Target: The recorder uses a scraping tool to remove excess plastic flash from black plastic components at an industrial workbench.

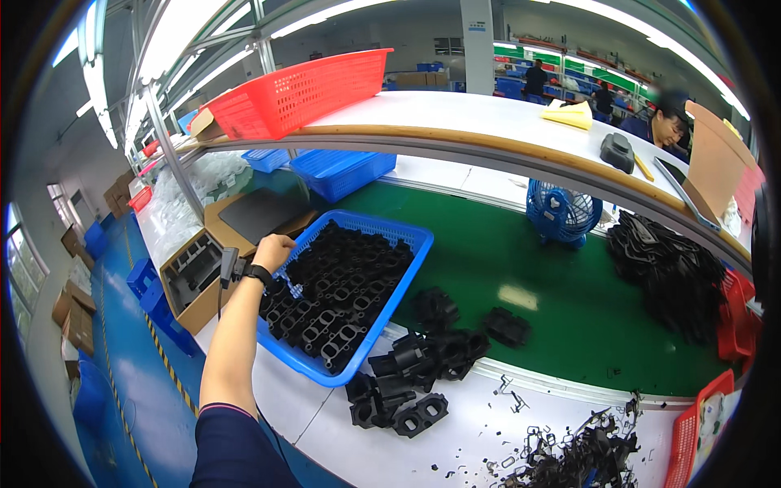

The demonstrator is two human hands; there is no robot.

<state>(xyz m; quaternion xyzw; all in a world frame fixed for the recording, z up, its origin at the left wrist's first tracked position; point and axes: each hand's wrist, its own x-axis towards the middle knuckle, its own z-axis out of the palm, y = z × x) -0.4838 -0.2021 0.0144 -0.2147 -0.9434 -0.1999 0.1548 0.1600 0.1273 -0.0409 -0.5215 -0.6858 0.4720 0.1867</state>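
My left hand [275, 252], with a dark band at the wrist, is at the upper left side of a blue plastic basket [422, 237]. Its fingers are curled together, and what they hold, if anything, is hidden. Rows of black moulded parts [346, 281] with oval openings fill the basket. A small blue object [294, 287] lies on them beside my wrist. Just outside the basket's near right corner, several larger black plastic housings [419, 358] are heaped on the white tabletop and the green mat. My right hand is out of view.
Left of the basket stands an open cardboard box [195, 272] with dark contents. Black plastic scraps [578, 451] pile up at the near right. Beyond are a blue fan [561, 211] and black pieces [663, 268]. A shelf [455, 114] spans above, holding a red basket [301, 91]. Another person sits beyond.
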